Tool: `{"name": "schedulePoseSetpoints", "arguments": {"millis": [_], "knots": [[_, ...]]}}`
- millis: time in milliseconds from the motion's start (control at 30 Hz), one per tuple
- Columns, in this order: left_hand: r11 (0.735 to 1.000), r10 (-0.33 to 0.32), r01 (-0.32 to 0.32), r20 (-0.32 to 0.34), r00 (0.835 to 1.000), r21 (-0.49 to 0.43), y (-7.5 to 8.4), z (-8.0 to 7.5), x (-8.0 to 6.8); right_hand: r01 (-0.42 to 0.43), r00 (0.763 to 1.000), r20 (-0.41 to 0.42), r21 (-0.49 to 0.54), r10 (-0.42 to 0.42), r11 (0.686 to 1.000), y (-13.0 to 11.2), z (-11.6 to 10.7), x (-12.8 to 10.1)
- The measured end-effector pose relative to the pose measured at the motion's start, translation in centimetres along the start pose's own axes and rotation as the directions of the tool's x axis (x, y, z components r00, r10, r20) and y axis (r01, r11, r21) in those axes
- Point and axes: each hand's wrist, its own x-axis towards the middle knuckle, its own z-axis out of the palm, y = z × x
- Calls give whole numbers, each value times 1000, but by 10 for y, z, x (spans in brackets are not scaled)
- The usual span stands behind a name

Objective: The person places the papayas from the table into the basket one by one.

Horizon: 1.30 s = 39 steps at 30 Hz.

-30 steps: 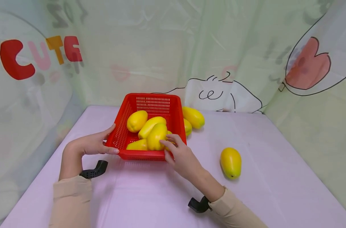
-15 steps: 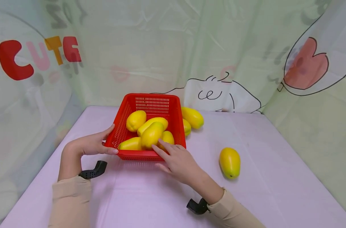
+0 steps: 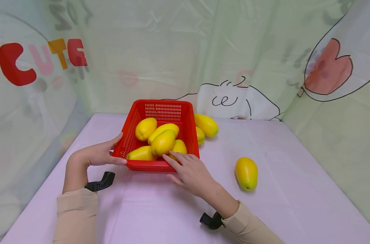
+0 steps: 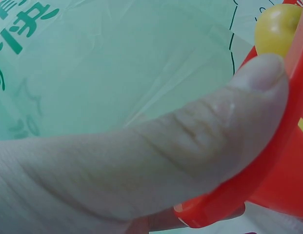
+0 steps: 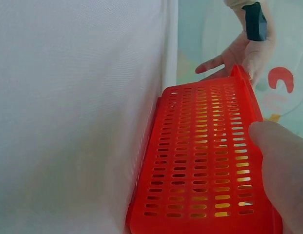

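Note:
A red plastic basket [image 3: 193,118] with slotted walls holds several yellow papayas [image 3: 146,129]. At its front left corner my left hand [image 3: 96,154] grips the rim; the left wrist view shows the thumb [image 4: 200,131] along the rim, with a fingertip visible below the corner. My right hand [image 3: 189,174] reaches over the front rim towards the right, fingers extended and loosely bent. Its fingertips lie right by the upper papaya [image 3: 163,142] and overlap the right-hand papaya [image 3: 179,146]. In the right wrist view the thumb [image 5: 275,161] shows at the rim, outside the slotted wall.
One papaya [image 3: 246,174] lies on the pale cloth-covered table [image 3: 282,203] right of the basket. Two more, a long papaya [image 3: 207,125] and a partly hidden papaya [image 3: 200,136], lie behind the basket's right wall. Printed curtains [image 3: 160,67] enclose the table.
My right hand has let go of the upper papaya and drawn back slightly to the front rim. That papaya has shifted left onto the others. My left hand keeps its grip on the basket.

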Motion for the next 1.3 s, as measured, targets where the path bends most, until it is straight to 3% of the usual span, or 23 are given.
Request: {"name": "schedulePoseSetpoints", "arguments": {"millis": [333,600,867,1100,1300], "knots": [[1000,13,-13,-4,1000,2,-1,0,1,2,998,-62,125,6,992,7,-23,-5],[1000,6,-6,-2,1000,-1,0,1,-1,-130,985,-83,225,152,966,35,-61,-14],[1000,-9,9,3,1000,9,2,0,-2,-367,928,45,266,369,891,74,-94,-37],[1000,-4,4,10,1000,4,0,1,-1,-449,894,105,222,436,866,100,-104,-52],[1000,6,-6,14,1000,1,0,1,-2,-527,846,217,207,486,824,119,-100,-61]]}}
